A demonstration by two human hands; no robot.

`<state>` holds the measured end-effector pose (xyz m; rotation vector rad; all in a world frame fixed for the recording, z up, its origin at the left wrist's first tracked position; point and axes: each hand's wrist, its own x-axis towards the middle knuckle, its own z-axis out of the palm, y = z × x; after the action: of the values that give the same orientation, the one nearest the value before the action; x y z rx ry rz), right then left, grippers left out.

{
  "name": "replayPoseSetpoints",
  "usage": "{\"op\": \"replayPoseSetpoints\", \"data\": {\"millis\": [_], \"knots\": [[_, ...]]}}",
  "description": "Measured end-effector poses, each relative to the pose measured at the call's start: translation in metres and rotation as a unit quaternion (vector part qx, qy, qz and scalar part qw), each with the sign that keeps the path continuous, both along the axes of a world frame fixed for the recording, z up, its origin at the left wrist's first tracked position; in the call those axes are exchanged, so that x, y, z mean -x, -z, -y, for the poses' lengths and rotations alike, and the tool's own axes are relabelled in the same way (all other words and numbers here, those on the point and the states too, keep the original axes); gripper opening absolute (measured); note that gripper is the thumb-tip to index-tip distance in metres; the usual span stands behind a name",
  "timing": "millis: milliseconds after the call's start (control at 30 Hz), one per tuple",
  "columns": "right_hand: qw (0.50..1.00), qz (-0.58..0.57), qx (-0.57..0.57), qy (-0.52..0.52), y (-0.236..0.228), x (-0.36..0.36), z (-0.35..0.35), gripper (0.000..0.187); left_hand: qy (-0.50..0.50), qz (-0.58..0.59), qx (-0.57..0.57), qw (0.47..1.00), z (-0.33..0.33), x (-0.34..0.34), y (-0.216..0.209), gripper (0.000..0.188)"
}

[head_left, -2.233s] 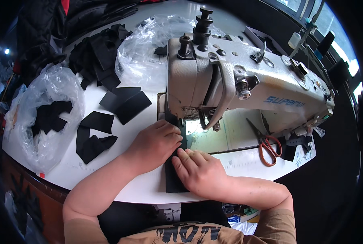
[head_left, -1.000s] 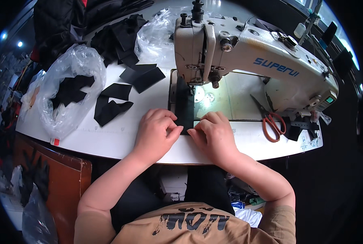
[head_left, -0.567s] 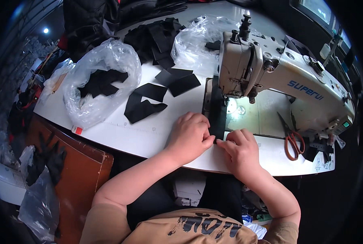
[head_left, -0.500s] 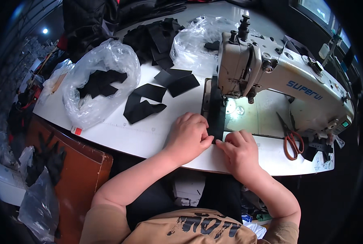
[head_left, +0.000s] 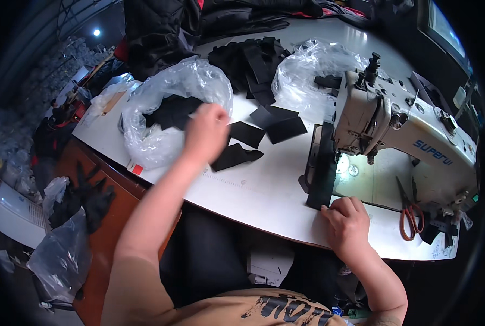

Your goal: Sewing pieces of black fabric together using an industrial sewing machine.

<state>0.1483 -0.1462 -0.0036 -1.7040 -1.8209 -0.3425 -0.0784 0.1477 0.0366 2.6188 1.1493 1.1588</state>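
My left hand point(head_left: 205, 130), smeared by motion, is over the right rim of a clear plastic bag point(head_left: 139, 138) that holds black fabric pieces point(head_left: 171, 111). Its fingers are too blurred to show whether they grip anything. Just beside it on the table lies a cut black fabric piece point(head_left: 237, 157). At the sewing machine point(head_left: 394, 117), a black fabric strip point(head_left: 323, 176) runs under the needle area toward me. My right hand point(head_left: 348, 225) is closed at the strip's near end, with a fingertip and thumb on its corner.
Red-handled scissors point(head_left: 411, 220) lie right of my right hand. More black pieces point(head_left: 277, 124), a dark fabric pile point(head_left: 250, 62) and a second plastic bag point(head_left: 302, 81) are farther back on the white table point(head_left: 253, 201). A brown surface point(head_left: 109, 239) stands at the left.
My left hand has let go of the strip's near end and swung left and away to the plastic bag. My right hand stays at the strip. The whole view has shifted leftward.
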Motion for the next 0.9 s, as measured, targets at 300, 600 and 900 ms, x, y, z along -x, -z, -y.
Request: {"op": "replayPoseSetpoints", "data": {"millis": [300,600,900], "knots": [[0.999,-0.005,-0.013,-0.043,-0.001,0.007,-0.012,0.016,-0.111,-0.366,-0.017,0.924,-0.102,0.120,0.017,0.027],[1.000,-0.004,-0.027,-0.011,0.014,0.000,-0.002,0.011,-0.129,-0.336,-0.131,0.924,-0.094,0.107,0.023,0.014],[0.999,-0.014,-0.048,-0.012,0.023,-0.001,-0.010,0.005,-0.145,-0.217,-0.049,0.964,-0.081,0.138,0.008,0.020]]}}
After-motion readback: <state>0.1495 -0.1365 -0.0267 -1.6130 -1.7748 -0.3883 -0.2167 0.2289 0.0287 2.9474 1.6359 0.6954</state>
